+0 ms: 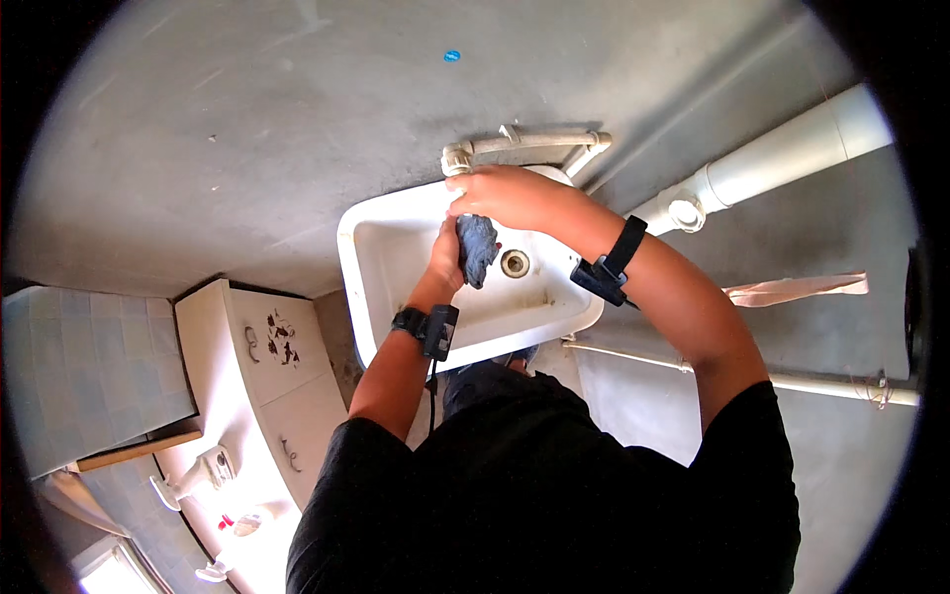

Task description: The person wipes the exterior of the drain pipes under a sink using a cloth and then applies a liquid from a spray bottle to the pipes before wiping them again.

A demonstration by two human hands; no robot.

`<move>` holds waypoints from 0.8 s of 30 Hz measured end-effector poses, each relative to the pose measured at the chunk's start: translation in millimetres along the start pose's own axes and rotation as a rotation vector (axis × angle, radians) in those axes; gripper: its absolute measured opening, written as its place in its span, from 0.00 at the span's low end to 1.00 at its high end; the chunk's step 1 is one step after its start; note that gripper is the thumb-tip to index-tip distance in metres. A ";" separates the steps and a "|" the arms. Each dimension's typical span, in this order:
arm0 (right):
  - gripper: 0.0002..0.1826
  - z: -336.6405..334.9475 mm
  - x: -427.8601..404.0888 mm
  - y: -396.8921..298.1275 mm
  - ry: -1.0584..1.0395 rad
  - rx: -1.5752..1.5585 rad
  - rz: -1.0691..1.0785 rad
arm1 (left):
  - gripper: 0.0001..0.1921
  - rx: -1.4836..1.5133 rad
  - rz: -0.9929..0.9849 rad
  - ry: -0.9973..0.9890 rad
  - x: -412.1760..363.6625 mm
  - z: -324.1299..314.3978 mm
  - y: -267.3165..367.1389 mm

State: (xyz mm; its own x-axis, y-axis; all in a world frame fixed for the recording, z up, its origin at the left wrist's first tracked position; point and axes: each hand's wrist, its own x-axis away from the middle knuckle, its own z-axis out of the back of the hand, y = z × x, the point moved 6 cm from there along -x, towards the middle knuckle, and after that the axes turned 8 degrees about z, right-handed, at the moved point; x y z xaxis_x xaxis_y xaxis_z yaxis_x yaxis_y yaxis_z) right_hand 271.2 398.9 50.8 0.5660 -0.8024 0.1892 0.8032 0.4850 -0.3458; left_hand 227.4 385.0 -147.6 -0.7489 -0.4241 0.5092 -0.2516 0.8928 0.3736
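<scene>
My left hand [447, 252] is over the basin and holds a bunched, wet-looking blue-grey cloth [477, 249]. The cloth hangs down beside the drain hole [514, 263] of a white ceramic sink [404, 245]. Above it, my right hand [490, 194] reaches across to the tap at the end of a white pipe fitting [456, 160]. Its thumb and fingers close around a pale part there, mostly hidden by the hand. Both wrists carry black strapped devices.
A white water pipe [534, 139] runs along the grey wall behind the sink. To the right is a thick white drainpipe [779, 156] and a thin pipe [801, 382]. On the left, a white cabinet [278, 349] bears a spray bottle [200, 475].
</scene>
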 end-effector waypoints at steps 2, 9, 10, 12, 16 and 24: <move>0.12 -6.0 0.6 16.3 0.149 -0.088 0.046 | 0.30 -0.007 0.000 -0.053 -9.2 -4.8 -1.6; 0.13 -5.0 4.4 -1.7 0.151 0.138 0.148 | 0.20 -0.013 -0.004 -0.105 -31.0 -3.9 9.6; 0.14 -4.1 3.0 -5.8 0.181 0.138 0.148 | 0.20 -0.011 -0.053 -0.066 -38.1 5.9 12.9; 0.15 -5.3 5.2 -10.3 0.246 0.123 0.147 | 0.18 0.056 -0.127 -0.052 -44.9 14.2 20.1; 0.16 -9.2 21.4 -7.6 0.399 0.114 0.074 | 0.21 0.135 -0.045 -0.090 -40.1 -8.3 19.2; 0.22 -15.4 27.7 -16.0 0.565 0.168 -0.097 | 0.26 0.319 0.096 0.028 -53.1 10.6 10.0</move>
State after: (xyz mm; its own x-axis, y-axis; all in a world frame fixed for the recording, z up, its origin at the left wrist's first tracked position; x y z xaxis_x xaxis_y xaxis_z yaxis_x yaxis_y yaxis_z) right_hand 271.3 363.6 47.5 0.3393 -0.8839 -0.3220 0.8906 0.4120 -0.1925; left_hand 258.1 418.0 -179.2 -0.7622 -0.3361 0.5533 -0.3634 0.9294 0.0640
